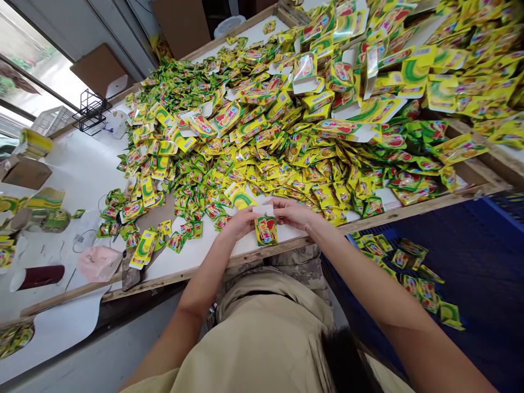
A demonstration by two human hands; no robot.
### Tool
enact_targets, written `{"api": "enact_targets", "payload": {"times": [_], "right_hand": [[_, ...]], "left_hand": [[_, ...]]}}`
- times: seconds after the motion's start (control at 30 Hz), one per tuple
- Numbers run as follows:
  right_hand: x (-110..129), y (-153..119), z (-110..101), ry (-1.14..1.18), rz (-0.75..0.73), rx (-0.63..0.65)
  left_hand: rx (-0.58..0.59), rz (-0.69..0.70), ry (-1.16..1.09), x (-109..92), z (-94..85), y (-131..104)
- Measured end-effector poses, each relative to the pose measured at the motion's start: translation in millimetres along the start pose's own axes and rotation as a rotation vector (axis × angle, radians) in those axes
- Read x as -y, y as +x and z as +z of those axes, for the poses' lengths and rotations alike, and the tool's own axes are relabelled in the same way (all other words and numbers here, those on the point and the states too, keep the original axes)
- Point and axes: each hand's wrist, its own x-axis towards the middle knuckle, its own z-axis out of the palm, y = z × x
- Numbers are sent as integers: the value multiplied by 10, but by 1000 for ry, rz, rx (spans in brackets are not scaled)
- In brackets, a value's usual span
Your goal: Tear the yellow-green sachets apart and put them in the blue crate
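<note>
Both my hands are at a small yellow-green printed carton (266, 233) near the table's front edge. Its white top flaps stand up, and the printed front with a red picture faces me. My left hand (241, 222) is closed on the left side of the flaps. With its fingers pinched, my right hand (295, 214) grips the upper right of the same carton. Just beyond my hands lie a heap of small yellow sachets (282, 177) and a heap of green sachets (194, 191). Another yellow carton (238, 196) lies flat behind my left hand.
Many cartons (245, 117) are piled over the sachets farther back. A wooden rim (393, 218) edges the table. At left are a phone (131, 270), a pink bag (99, 263), a dark red roll (43, 277) and a black wire rack (90, 112). A blue crate (483, 262) holds sachets below right.
</note>
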Motion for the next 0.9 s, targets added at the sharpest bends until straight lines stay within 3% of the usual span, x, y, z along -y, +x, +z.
{"api": "enact_targets", "payload": {"times": [0.17, 0.27, 0.4, 0.57, 0.67, 0.9], "right_hand": [[-113, -24, -43, -361, -323, -136], [-170, -62, -92, -452, -395, -128], [-185, -95, -86, -532, -387, -124], [-162, -108, 7, -680, -447, -181], [-156, -94, 36, -574, -452, -227], [-80, -92, -1, -368, -350, -148]], "left_hand": [[-263, 392, 278, 110, -29, -28], [-298, 533, 406, 180, -16, -78], [-232, 508, 463, 162, -19, -134], [-257, 502, 493, 137, -9, -141], [-274, 524, 464, 121, 38, -127], [-203, 423, 403, 15, 39, -140]]}}
